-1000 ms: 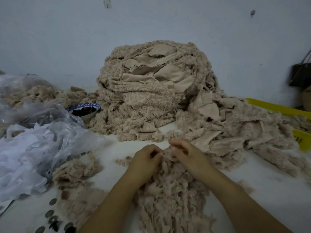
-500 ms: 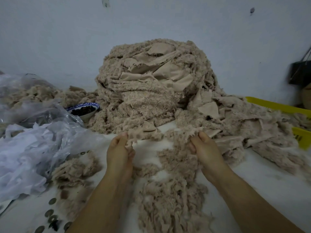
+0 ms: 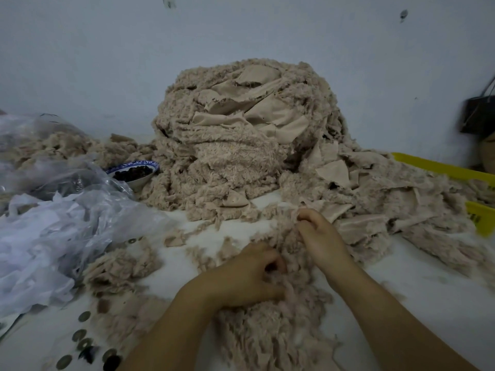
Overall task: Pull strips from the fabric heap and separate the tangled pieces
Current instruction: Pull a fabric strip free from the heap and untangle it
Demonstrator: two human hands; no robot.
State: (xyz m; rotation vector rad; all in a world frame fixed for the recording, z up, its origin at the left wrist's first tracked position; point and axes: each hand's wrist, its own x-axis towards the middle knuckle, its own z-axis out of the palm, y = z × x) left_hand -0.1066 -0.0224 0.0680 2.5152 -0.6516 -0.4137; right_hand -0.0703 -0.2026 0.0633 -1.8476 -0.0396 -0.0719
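A tall heap of beige fleecy fabric strips (image 3: 241, 140) rises against the wall, spilling to the right. In front of it a lower tangle of fuzzy strips (image 3: 278, 330) lies on the white table. My left hand (image 3: 249, 277) is curled into that tangle, gripping fleece at its near middle. My right hand (image 3: 318, 236) sits just beyond and to the right, its fingers curled and pinching strips at the tangle's far end. The fingertips of both hands are partly buried in the fabric.
A clear plastic bag with white scraps (image 3: 53, 231) fills the left. A blue-rimmed bowl of dark pieces (image 3: 134, 172) stands beside the heap. A small fleece clump (image 3: 120, 263) and several coin-like discs (image 3: 83, 341) lie near left. A yellow crate (image 3: 479, 212) stands at right.
Half a second ago my hands were spread apart, stretching strips near the heap's foot. Both have come back together, the left drawing nearer to me, and now grip the near tangle.
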